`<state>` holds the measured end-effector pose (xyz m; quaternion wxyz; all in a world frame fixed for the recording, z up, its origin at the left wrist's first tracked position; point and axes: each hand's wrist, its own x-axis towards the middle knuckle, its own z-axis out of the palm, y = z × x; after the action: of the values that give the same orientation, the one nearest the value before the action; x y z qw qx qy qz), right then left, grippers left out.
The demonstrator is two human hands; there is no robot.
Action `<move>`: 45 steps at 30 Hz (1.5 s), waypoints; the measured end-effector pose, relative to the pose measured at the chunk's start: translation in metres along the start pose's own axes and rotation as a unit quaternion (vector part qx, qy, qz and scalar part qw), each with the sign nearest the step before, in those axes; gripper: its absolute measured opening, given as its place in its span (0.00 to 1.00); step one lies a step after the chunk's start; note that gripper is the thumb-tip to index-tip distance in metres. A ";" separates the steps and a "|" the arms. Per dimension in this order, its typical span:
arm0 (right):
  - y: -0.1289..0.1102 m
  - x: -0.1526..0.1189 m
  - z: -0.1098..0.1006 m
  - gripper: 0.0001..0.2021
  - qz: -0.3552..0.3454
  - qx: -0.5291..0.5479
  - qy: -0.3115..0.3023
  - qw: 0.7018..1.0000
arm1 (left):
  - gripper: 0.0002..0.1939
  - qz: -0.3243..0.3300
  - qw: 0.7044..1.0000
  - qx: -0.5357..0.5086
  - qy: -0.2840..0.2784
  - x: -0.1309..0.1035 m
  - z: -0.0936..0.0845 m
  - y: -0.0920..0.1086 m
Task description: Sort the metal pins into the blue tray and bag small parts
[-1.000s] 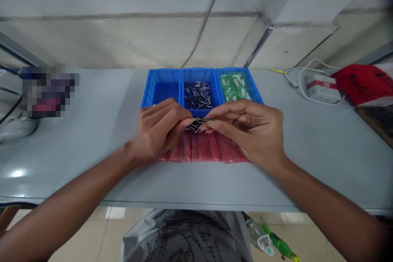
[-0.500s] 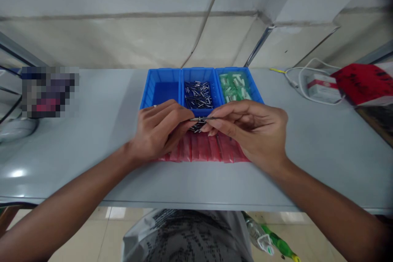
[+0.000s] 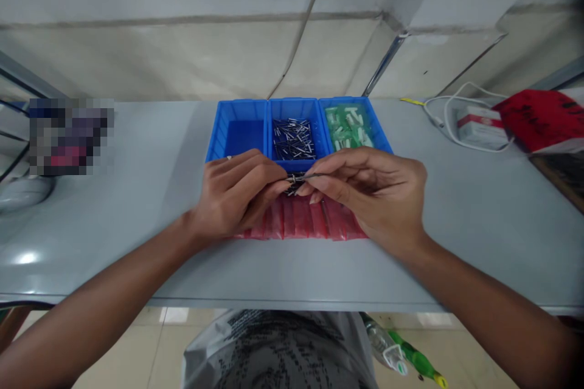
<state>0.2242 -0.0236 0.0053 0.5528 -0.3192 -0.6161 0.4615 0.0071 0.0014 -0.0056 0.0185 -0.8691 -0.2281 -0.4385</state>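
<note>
My left hand (image 3: 241, 191) pinches one end of a thin metal pin (image 3: 297, 179) between thumb and forefinger. My right hand (image 3: 374, 191) pinches the other end, so the pin lies roughly level across the gap between the fingertips. A small lighter collar shows on it near the left fingertips; finer detail is too small to make out. Under the fingertips lie several similar pins, partly hidden by both hands. Below them, a row of red plastic packets (image 3: 301, 219) rests on the table, its ends covered by the hands.
Three blue bins stand behind the hands: a left bin (image 3: 214, 127), a middle bin of loose metal pins (image 3: 294, 140), and a right bin with green-and-white packets (image 3: 349, 124). A white box (image 3: 481, 127), cable and red bag (image 3: 538, 121) sit right; a mouse (image 3: 25, 193) left.
The collar on the pin shows slightly further left, and the pin is tilted a little differently. Both hands keep their pinch and have hardly moved. The whole view has shifted slightly.
</note>
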 end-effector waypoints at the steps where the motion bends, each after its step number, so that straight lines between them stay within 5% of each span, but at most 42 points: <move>1: 0.000 0.000 0.000 0.07 0.001 -0.001 0.002 1.000 | 0.02 0.000 1.000 0.000 -0.003 0.001 0.000 0.000; 12: 0.000 0.000 -0.002 0.07 -0.003 -0.010 0.003 1.000 | 0.08 -0.015 1.000 0.004 0.021 -0.002 0.002 0.000; 17: -0.001 -0.001 0.000 0.08 -0.009 -0.009 -0.001 1.000 | 0.02 0.002 1.000 0.009 0.007 -0.001 0.002 0.000; 20: -0.001 0.000 0.000 0.07 -0.007 -0.012 -0.006 1.000 | 0.08 -0.006 1.000 0.009 0.003 0.000 0.000 0.001; 26: 0.005 0.006 -0.002 0.08 0.022 0.013 0.053 0.998 | 0.14 -0.064 0.995 0.046 0.054 0.000 -0.003 0.003; 30: 0.004 0.009 -0.008 0.12 -0.013 -0.073 0.014 0.997 | 0.13 -0.091 0.990 0.075 0.078 0.000 -0.004 0.005; 32: 0.007 0.008 -0.012 0.11 -0.087 -0.215 -0.060 0.971 | 0.13 -0.096 0.989 0.076 0.081 0.000 -0.004 0.005; 37: 0.025 0.003 -0.015 0.12 -0.201 -0.506 -0.249 0.801 | 0.13 -0.088 0.989 0.086 0.082 0.000 -0.004 0.004; 45: 0.029 0.002 -0.016 0.14 -0.223 -0.509 -0.222 0.801 | 0.14 -0.079 0.991 0.077 0.073 0.002 -0.004 0.004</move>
<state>0.2356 -0.0077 -0.0212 0.2463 -0.2972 -0.9225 0.0033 0.0063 -0.0021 -0.0011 0.0670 -0.8097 -0.3274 -0.4824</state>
